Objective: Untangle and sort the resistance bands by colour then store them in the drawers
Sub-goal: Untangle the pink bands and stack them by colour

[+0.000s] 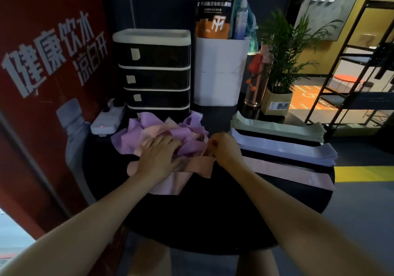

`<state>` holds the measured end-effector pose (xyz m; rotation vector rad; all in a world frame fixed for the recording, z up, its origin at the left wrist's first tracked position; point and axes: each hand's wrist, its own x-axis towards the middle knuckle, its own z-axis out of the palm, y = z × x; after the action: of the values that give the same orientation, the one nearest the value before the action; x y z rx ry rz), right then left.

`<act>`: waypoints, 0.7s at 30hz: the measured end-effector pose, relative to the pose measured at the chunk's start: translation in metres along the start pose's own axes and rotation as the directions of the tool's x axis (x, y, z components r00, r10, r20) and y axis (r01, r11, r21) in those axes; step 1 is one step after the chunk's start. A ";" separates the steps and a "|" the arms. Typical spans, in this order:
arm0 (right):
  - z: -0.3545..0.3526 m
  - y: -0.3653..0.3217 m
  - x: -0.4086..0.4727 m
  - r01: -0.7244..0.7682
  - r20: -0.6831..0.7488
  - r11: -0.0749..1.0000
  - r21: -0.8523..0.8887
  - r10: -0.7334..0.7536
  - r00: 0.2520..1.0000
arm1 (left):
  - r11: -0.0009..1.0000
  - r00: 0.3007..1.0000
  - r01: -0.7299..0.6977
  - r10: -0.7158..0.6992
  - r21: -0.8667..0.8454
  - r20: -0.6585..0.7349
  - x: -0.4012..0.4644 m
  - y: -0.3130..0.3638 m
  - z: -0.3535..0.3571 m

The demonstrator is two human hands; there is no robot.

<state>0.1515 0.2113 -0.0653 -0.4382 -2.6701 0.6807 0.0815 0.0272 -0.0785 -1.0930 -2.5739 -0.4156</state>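
The left hand (158,154) lies flat, fingers spread, on the tangle (166,135). The right hand (223,147) pinches a pink band (198,166) at the tangle's edge; sorted stacks (283,145) lie just beyond it, drawers (155,73) behind.

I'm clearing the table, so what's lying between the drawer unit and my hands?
In the head view, the tangled pile of purple and pink bands fills the stretch between the drawer unit and both hands.

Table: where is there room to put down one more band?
Bare black table lies near the front edge, between the forearms, below the tangled bands and pink band. The back is crowded: drawer unit, white bin, potted plant.
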 end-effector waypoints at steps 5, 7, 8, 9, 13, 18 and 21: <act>-0.019 -0.031 0.023 0.096 -0.116 0.982 0.162 -0.078 0.990 | 1.000 0.993 -0.011 0.010 -0.012 -0.117 0.014 -0.008 -0.011; -0.024 -0.044 0.034 0.113 -0.140 0.970 0.217 -0.084 0.987 | 1.000 0.997 0.009 -0.009 -0.003 -0.078 0.020 -0.012 -0.017; -0.026 -0.051 0.040 0.114 -0.142 0.966 0.234 -0.082 0.986 | 1.000 0.998 0.011 -0.010 0.007 -0.062 0.023 -0.014 -0.020; -0.029 -0.058 0.046 0.113 -0.142 0.961 0.251 -0.079 0.987 | 1.000 0.998 0.016 -0.016 0.009 -0.054 0.027 -0.017 -0.023; -0.038 -0.086 0.069 0.109 -0.173 0.949 0.295 -0.059 0.983 | 0.998 0.997 0.067 -0.068 -0.021 -0.039 0.039 -0.028 -0.036; -0.046 -0.109 0.100 0.068 -0.180 0.930 0.360 -0.002 0.984 | 0.970 0.977 0.179 -0.195 -0.165 -0.085 0.065 -0.042 -0.048; -0.052 -0.116 0.115 0.043 -0.161 0.919 0.392 0.022 0.987 | 0.906 0.969 0.175 -0.228 -0.386 -0.094 0.085 -0.049 -0.057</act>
<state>0.0461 0.1783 0.0660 -0.3496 -2.3011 1.1005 -0.0002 0.0271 -0.0002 -0.8697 -2.5525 -1.0352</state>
